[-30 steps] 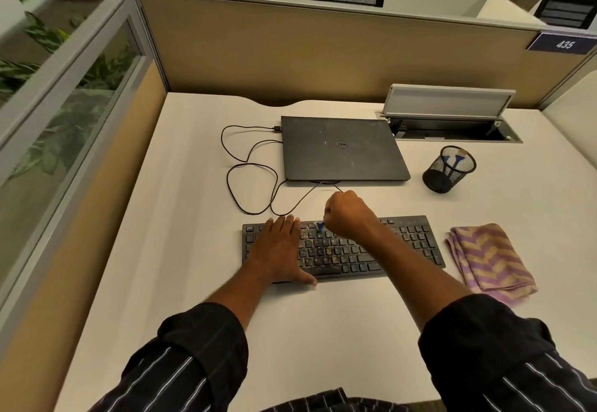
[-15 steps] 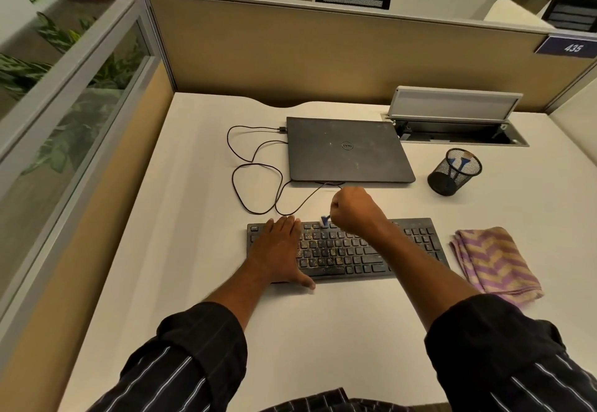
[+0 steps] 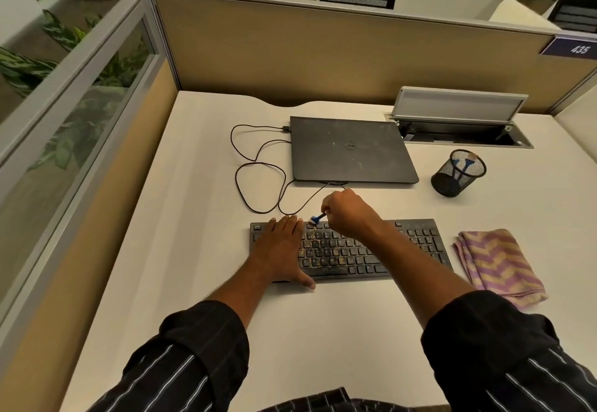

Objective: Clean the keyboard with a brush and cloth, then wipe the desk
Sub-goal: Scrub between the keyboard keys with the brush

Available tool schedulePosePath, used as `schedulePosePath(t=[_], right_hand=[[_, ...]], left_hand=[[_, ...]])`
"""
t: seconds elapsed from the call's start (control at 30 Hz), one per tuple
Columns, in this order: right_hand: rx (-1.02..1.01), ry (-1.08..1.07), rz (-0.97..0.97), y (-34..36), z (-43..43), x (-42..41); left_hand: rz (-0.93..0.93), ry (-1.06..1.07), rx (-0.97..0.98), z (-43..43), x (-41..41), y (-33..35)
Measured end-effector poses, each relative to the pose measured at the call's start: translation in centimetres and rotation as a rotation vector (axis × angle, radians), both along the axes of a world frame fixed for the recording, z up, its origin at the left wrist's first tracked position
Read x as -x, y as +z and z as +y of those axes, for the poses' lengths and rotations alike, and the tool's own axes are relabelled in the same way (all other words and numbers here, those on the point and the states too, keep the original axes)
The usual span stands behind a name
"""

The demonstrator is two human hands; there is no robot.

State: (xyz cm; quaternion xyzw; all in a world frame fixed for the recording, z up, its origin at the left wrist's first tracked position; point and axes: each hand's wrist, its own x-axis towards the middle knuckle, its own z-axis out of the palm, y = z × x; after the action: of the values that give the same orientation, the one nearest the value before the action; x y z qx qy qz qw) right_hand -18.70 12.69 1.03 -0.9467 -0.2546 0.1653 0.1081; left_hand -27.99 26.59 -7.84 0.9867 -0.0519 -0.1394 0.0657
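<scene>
Your right hand (image 3: 350,214) is curled into a fist around a small blue brush (image 3: 317,217). Its pale bristle end touches the top row of the black keyboard (image 3: 403,250), near the middle. Your left hand (image 3: 282,250) lies flat with straight fingers on the keyboard's left end, and its thumb reaches past the front edge. Yellowish crumbs speckle the keys between your hands.

The keyboard sits on the white desk (image 3: 193,282) in front of you. The folded purple-and-tan cloth (image 3: 497,263) lies just right of it, not touching. Behind the keyboard lies a closed dark laptop (image 3: 349,150). A thin black cable (image 3: 258,166) loops from the laptop's left side across the desk and passes close behind the keyboard's back edge, near your brush hand. A black mesh cup (image 3: 457,175) holding blue-handled tools stands right of the laptop. Beyond it, a cable hatch (image 3: 458,103) in the desk has its lid raised. A tan partition (image 3: 323,49) closes off the far edge.
</scene>
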Motion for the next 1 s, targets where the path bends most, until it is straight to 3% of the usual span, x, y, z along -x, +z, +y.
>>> schedulePosePath(t=[0.2, 1.0], right_hand=[[0.065, 0.079, -0.012, 0.6, 0.3, 0.3], [0.056, 0.030, -0.007, 0.9, -0.6, 0.0]], left_hand=[[-0.022, 0.003, 0.008, 0.1, 0.0, -0.3], [-0.015, 0.007, 0.014, 0.1, 0.2, 0.0]])
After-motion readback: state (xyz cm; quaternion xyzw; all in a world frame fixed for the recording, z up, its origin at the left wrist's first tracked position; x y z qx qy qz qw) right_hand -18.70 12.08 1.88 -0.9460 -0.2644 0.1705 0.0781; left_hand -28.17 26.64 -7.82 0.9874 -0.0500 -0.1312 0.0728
